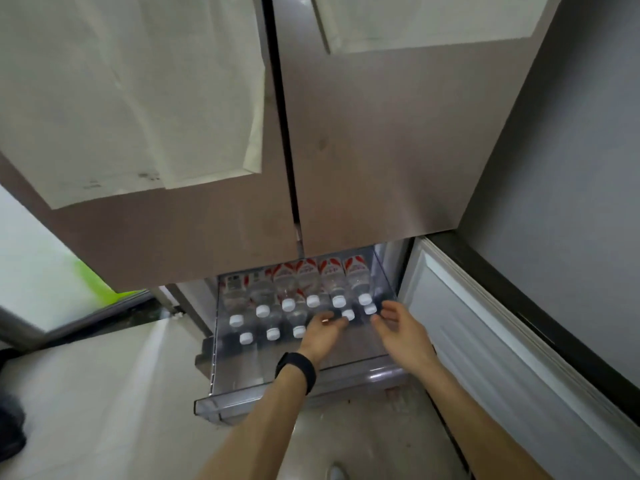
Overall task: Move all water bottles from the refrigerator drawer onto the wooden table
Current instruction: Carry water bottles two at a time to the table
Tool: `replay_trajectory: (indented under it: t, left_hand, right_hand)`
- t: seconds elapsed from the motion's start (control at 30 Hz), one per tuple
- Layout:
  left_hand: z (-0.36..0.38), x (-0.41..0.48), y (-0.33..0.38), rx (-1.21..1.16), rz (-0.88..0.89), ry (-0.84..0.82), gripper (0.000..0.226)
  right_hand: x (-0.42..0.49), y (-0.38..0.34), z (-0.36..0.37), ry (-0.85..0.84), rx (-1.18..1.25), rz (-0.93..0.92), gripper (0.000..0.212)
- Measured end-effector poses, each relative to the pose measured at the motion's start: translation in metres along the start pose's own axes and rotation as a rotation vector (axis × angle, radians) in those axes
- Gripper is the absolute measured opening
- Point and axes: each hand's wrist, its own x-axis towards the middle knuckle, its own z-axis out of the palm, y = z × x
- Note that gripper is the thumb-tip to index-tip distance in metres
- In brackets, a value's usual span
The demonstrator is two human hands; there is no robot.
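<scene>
The clear plastic refrigerator drawer (298, 398) is pulled out low in the head view. Several water bottles (308, 282) with white caps and red-and-white labels lie in it in two rows, caps toward me. My left hand (320, 332), with a black band on its wrist, reaches into the drawer with fingers spread just beside a front-row cap (348, 314). My right hand (398, 325) hovers open beside the rightmost front cap (370, 309). Neither hand holds a bottle. The wooden table is out of view.
The closed brown upper refrigerator doors (363, 150), with pale sheets stuck on them, hang over the drawer. A lower refrigerator door (491, 327) stands open on the right. Pale floor tiles (104, 393) lie to the left, with a dark object (10, 431) at the left edge.
</scene>
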Motion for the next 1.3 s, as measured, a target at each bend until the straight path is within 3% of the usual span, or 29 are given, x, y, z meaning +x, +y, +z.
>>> replay_trajectory:
  t: [0.13,0.27,0.4,0.67,0.83,0.97,1.13,1.3]
  left_hand:
    - [0.010,0.048,0.004,-0.153,-0.109,-0.022,0.030]
    - [0.018,0.086,0.002,-0.294,-0.224,0.008,0.038]
    - [0.023,0.100,0.004,-0.509,-0.263,0.014,0.018]
    - [0.029,0.097,0.004,-0.506,-0.191,0.002,0.025]
    - [0.011,0.071,0.003,-0.336,-0.115,-0.068,0.015]
    - [-0.007,0.039,0.007,-0.240,-0.109,-0.079,0.018]
    - [-0.043,0.012,0.031,0.333,0.043,0.054,0.037]
    - [-0.070,-0.002,0.080,0.805,0.205,0.222,0.042]
  right_hand:
    - [0.050,0.001,0.010,-0.030,0.007,0.119,0.035]
    - [0.103,0.035,0.026,-0.093,0.092,0.291,0.043]
    - [0.116,0.039,0.037,-0.179,0.437,0.482,0.030]
    - [0.142,0.031,0.055,-0.217,0.687,0.504,0.026]
    - [0.129,0.016,0.048,-0.186,0.492,0.366,0.033]
    - [0.090,0.016,0.018,-0.015,-0.028,0.198,0.054]
    - [0.045,0.006,-0.031,0.171,-0.330,-0.006,0.034]
    - [0.048,-0.022,-0.046,0.252,-0.554,-0.256,0.036]
